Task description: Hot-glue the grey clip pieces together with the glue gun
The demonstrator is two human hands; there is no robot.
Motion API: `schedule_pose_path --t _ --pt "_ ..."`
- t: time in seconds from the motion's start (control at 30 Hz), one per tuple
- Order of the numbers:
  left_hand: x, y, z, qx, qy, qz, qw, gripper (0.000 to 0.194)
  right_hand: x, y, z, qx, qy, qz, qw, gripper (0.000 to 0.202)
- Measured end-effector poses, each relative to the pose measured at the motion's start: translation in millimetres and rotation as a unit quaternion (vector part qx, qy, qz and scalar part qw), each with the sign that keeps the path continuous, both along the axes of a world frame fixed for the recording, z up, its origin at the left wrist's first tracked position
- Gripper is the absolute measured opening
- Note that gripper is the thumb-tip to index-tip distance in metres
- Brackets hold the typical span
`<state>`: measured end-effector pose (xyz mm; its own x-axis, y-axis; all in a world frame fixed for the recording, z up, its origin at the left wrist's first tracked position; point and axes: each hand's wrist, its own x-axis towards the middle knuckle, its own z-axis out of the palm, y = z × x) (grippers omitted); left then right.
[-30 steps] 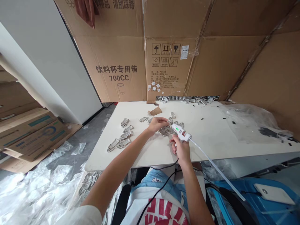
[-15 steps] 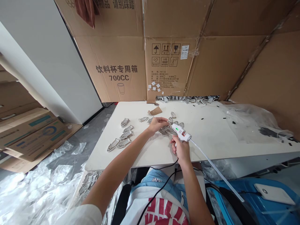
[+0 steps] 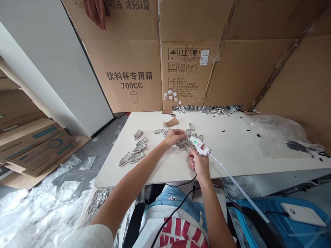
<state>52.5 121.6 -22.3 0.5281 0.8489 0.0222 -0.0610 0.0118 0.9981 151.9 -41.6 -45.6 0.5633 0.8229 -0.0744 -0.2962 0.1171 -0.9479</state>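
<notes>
My right hand (image 3: pixel 198 162) is wrapped round the handle of a white hot glue gun (image 3: pixel 198 145), and a long clear glue stick (image 3: pixel 238 186) trails from its back end. Its nozzle points left, close to the fingertips of my left hand (image 3: pixel 174 137). Those fingers are pinched on a small silvery metal frame (image 3: pixel 185 136), partly hidden by the hand and the gun. Several similar metal frames (image 3: pixel 180 146) lie around and under both hands. More metal frames (image 3: pixel 139 148) rest in a loose group at the table's left.
The white table (image 3: pixel 238 144) carries a brown scrap (image 3: pixel 171 122), small black bits and a clear plastic bag (image 3: pixel 274 134) at the right. Cardboard (image 3: pixel 129 55) walls its back, where many metal parts (image 3: pixel 207 109) are heaped. A black cable (image 3: pixel 178 213) crosses my lap.
Both hands stay almost where they were, with the glue gun's nozzle still by the left fingertips. The whole view has shifted very slightly.
</notes>
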Motion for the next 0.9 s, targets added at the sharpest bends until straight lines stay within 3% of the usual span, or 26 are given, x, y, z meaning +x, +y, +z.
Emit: schedule_pose_path --t 0.1,0.33,0.53,0.63,0.9 --pt "1.2 2.4 -1.8 0.026 -0.016 0.020 0.999 0.034 0.4 1.0 -1.1 0.005 0.004 0.001 1.000 0.037" --pt "-0.5 3.7 -5.1 0.173 0.008 0.019 0.985 0.034 -0.2 2.1 -0.8 -0.005 0.002 0.006 1.000 0.040" --pt "-3.0 8.7 -9.2 0.221 0.044 0.028 0.974 0.032 1.4 2.6 -0.4 -0.008 -0.004 0.029 1.000 0.043" --pt "-2.1 12.5 -9.5 0.196 0.032 0.030 0.980 0.036 3.9 -0.6 1.0 0.003 0.011 0.025 1.000 0.046" --pt "0.1 18.5 -6.0 0.029 -0.082 0.063 0.994 0.045 6.3 -9.6 2.7 0.064 0.056 0.021 0.996 0.046"
